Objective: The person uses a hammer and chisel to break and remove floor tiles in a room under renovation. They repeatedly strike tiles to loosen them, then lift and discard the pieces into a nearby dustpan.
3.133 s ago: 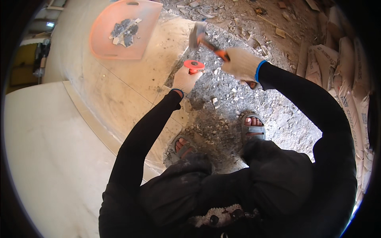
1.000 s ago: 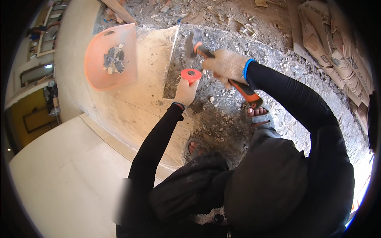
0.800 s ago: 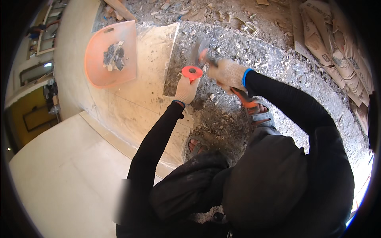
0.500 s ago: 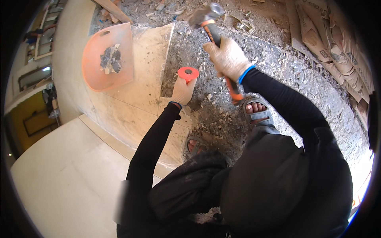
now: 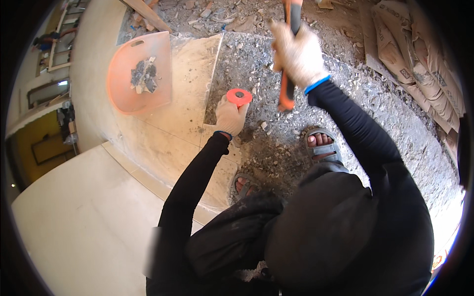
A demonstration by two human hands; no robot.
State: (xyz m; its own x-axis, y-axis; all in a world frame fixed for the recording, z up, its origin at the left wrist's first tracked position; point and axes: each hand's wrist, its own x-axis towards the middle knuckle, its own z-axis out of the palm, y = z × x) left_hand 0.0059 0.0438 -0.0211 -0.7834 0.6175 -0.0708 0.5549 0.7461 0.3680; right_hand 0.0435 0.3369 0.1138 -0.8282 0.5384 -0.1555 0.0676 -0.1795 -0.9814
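My left hand [image 5: 229, 119], in a pale work glove, is closed round an upright chisel [image 5: 240, 97] with a round red hand guard and a dark striking end. The guard hides the chisel's lower part and tip. It stands at the broken edge of the floor tiles [image 5: 193, 59], beside bare rubble-strewn ground. Raised above and to the right, my gloved right hand [image 5: 302, 56] grips a hammer [image 5: 287, 94] by its black and orange handle. The hammer's head lies beyond the upper edge of the picture.
An orange, translucent scoop-like pan [image 5: 114, 89] with grey rubble in it rests on the tiles at left. Brown paper sacks [image 5: 419, 64] lie at far right. Wood pieces [image 5: 148, 16] sit at the back. My sandalled feet [image 5: 323, 144] stand on the broken ground.
My right hand has swung the hammer higher, taking its head out of the picture. The chisel stays in my left hand, and the whole view has shifted slightly.
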